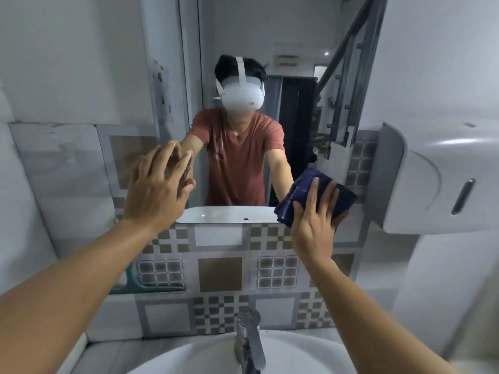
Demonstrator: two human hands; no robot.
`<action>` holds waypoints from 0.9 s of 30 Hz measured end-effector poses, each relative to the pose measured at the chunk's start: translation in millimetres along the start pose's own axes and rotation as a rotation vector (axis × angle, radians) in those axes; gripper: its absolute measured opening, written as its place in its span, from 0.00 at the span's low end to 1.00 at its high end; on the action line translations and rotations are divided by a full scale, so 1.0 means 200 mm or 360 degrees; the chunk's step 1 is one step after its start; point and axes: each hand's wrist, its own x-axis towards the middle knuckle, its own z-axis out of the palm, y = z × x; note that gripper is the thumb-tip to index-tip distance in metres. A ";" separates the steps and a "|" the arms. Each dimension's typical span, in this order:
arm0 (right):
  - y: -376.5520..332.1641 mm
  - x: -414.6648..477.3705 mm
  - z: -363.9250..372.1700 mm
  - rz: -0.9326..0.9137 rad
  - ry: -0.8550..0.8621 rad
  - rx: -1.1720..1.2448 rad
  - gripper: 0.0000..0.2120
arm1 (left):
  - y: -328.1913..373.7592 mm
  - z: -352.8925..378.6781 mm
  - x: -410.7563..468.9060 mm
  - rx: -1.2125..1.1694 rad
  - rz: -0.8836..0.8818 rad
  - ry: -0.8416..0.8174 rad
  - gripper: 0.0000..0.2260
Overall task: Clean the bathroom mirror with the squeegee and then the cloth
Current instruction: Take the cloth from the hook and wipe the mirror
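Fingers [313, 194] of right hand [314, 228] straight, spread over cloth [293, 202] on mirror [270, 22] | left hand [154, 190] flat, empty

A white basin [189, 357] fills the bottom edge, with a chrome tap [249, 341] standing upright at its back rim. Behind it rises a wall of patterned tiles [220, 273]. The mirror [172, 76] is fixed to the wall above them, and a white dispenser [432, 182] is mounted just right of it. A dark blue cloth [305, 190] lies against the mirror's lower right corner, pressed there by the flat right hand [314, 225]. The left hand [156, 190] rests on the glass, fingers spread. A teal thing [132, 282], perhaps a soap dish, sits low on the left.
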 end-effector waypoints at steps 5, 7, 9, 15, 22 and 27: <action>-0.08 -0.12 0.09 0.0057 -0.0028 0.0060 0.30 | -0.03 -0.03 0.01 -0.0005 -0.0012 0.0027 0.28; -0.10 -0.18 0.17 -0.0242 -0.0017 -0.0049 0.30 | -0.03 -0.03 0.01 -0.0016 -0.0011 0.0027 0.28; -0.14 -0.22 0.22 -0.0545 0.0009 -0.0201 0.34 | -0.05 -0.02 0.01 -0.0031 0.0007 0.0037 0.27; -0.40 -0.20 0.23 -0.1287 -0.0046 -0.0469 0.35 | -0.10 -0.02 0.00 -0.0028 0.0070 0.0063 0.24; -0.63 -0.11 0.26 -0.1760 -0.0031 -0.0388 0.23 | -0.20 -0.02 -0.10 -0.0024 0.0115 0.0063 0.18; -0.66 -0.04 0.24 -0.2072 -0.0098 -0.0425 0.25 | -0.17 -0.01 -0.12 -0.0004 0.0188 0.0146 0.16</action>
